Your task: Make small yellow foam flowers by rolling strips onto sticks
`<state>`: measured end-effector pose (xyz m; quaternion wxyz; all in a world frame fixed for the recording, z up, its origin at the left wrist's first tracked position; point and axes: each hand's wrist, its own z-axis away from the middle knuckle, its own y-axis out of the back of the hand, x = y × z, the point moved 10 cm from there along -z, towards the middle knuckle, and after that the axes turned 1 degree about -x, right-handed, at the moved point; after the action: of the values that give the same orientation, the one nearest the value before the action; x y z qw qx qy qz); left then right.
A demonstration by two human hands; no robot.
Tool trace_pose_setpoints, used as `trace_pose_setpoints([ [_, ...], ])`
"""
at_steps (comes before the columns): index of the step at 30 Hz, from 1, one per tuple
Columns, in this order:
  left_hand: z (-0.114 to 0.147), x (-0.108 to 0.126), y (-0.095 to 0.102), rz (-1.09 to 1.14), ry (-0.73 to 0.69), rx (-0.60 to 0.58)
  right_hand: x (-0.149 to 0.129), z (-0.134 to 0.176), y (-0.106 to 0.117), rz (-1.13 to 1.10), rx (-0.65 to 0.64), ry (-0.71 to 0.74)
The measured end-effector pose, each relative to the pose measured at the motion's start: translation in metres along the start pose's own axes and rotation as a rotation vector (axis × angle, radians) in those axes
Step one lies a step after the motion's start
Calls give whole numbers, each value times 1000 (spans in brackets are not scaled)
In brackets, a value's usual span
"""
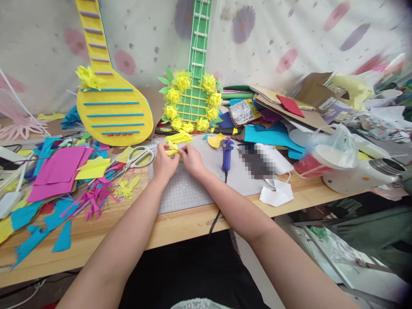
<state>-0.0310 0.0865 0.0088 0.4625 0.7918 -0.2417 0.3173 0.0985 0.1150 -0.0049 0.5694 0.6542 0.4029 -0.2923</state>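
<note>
Over the grey cutting mat (180, 193), my left hand (165, 162) and my right hand (191, 160) are close together, both closed on a small piece of yellow paper (172, 147). Its exact shape is partly hidden by the fingers. Just beyond them lies a stack of yellow paper pieces (180, 137). A blue glue gun (226, 155) rests to the right of my right hand, its cord running over the table edge. Scissors with pale handles (139, 157) lie left of my left hand. Behind, a green paper guitar (193, 96) ringed with yellow paper flowers leans upright.
A yellow paper instrument (113, 112) with blue strips stands at back left. Magenta sheets (61, 169) and colourful scraps cover the left side. At right are a white paper piece (277, 193), a red-and-white cup (322, 161), a white flask (357, 175) and piled cardboard (286, 105).
</note>
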Motion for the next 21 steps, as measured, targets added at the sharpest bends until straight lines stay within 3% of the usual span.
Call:
trace_pose_setpoints([
  [6, -1, 4, 8, 101, -64, 77, -5, 2, 3, 31, 9, 22],
  [13, 0, 2, 4, 163, -76, 61, -15, 5, 3, 17, 26, 98],
  [19, 7, 14, 30, 70, -138, 299, -18, 7, 9, 81, 100, 154],
  [21, 7, 25, 27, 49, -188, 237, -17, 5, 12, 126, 133, 158],
])
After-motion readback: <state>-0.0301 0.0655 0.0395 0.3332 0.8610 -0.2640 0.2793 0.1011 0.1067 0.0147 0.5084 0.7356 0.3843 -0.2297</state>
